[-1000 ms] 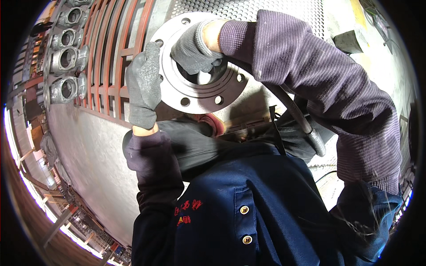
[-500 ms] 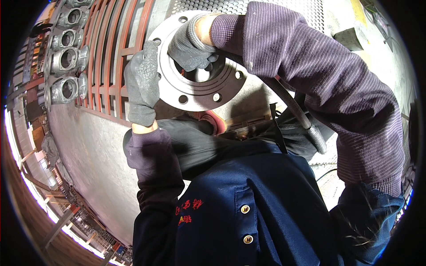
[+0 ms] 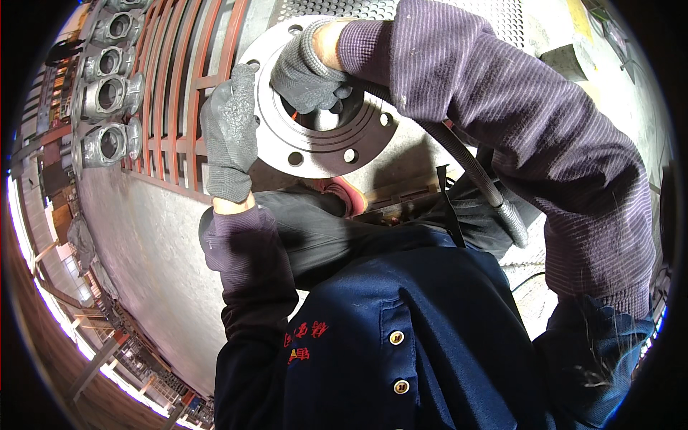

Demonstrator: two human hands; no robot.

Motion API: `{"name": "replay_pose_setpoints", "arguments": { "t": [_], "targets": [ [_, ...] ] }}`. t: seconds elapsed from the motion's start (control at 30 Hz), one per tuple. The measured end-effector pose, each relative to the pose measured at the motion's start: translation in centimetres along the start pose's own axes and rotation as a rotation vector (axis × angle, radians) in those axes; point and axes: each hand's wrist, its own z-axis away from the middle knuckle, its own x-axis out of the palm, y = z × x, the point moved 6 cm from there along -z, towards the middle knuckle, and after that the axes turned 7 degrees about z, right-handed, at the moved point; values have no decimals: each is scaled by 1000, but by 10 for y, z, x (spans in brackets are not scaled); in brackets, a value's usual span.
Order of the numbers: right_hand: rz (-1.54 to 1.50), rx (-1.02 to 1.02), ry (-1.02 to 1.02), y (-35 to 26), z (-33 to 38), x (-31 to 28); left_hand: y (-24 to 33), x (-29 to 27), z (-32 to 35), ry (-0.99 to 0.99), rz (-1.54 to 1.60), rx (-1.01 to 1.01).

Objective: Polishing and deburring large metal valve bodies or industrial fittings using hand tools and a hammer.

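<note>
A round metal flange (image 3: 322, 161) with bolt holes and stepped rings around its central bore stands tilted in front of me. My left hand (image 3: 233, 136), in a grey coated glove, is closed on its left edge. In a matching glove, my right hand (image 3: 304, 75) reaches into the bore with curled fingers. A dark ribbed hose (image 3: 466, 161) runs from under my right wrist down to the lower right. Whatever the right fingers grip at the hose's end is mostly hidden. Beside those fingers a small orange spot (image 3: 294, 115) shows inside the bore.
Left of the flange lies a reddish slatted metal frame (image 3: 172, 93). Several cast metal valve bodies (image 3: 107, 143) stand in a row farther left. A perforated metal plate (image 3: 487, 21) is at the back, and a grey block (image 3: 565, 63) lies at the far right.
Both hands keep their places on the flange. The right forearm shifts very slightly, and shadow now covers more of the light patch within the bore.
</note>
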Motion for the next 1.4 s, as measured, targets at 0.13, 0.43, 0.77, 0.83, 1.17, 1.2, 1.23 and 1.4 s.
{"name": "replay_pose_setpoints", "arguments": {
  "t": [0.13, 0.43, 0.77, 0.83, 1.17, 1.2, 1.23, 1.4],
  "targets": [
    [32, -11, -6, 0, 0, 1, 2, 0, -3, -10, 64, -80],
    [112, -36, -12, -1, 1, -1, -9, 1, -2, 119, 438, -438],
    [193, -59, -12, 3, -14, 3, -12, 2, -1, 111, 406, -439],
    [212, -62, -8, 6, -21, 5, -7, 0, -4, 150, 389, -322],
    [313, -88, 18, 14, -39, 7, -4, 3, 0, 27, 33, -89],
    [321, -89, 20, 15, -39, 7, -1, 1, -2, 32, 5, -44],
    [330, -91, 22, 16, -39, 8, 2, 1, -3, 36, -22, 0],
    [377, -95, 41, 27, -53, 12, -1, -1, -3, 50, -17, -25]
  ]
}}
